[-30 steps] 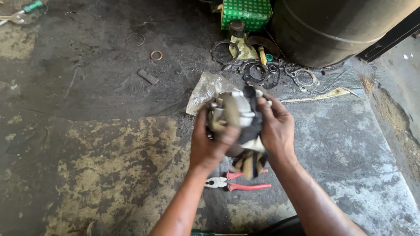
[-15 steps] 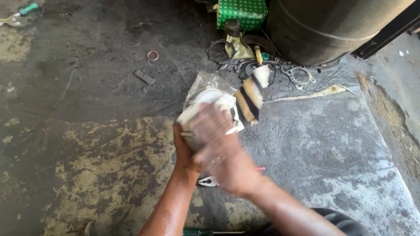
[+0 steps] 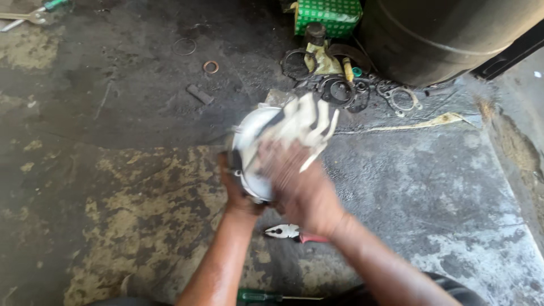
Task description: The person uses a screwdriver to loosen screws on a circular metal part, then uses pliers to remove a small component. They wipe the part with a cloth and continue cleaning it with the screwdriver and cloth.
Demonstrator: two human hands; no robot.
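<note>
My left hand (image 3: pixel 235 190) grips a round pale metal part (image 3: pixel 249 139) from below and holds it above the stained floor. My right hand (image 3: pixel 297 184) is blurred with motion and presses a crumpled whitish cloth (image 3: pixel 303 122) against the part's face. The cloth covers most of the part's right side. Red-handled pliers (image 3: pixel 292 232) lie on the floor just under my right wrist.
Metal rings, gaskets and small parts (image 3: pixel 340 90) are scattered on the floor beyond my hands, beside a green patterned box (image 3: pixel 327 12) and a large dark drum (image 3: pixel 447 34). A copper washer (image 3: pixel 210 67) and a thin ring (image 3: pixel 185 46) lie farther left. A green-handled screwdriver (image 3: pixel 258 296) lies near me.
My right hand moved from the part's right side over its front, rubbing with the cloth. The striped end of the cloth swung up and is now bunched. The part turned to show its round face.
</note>
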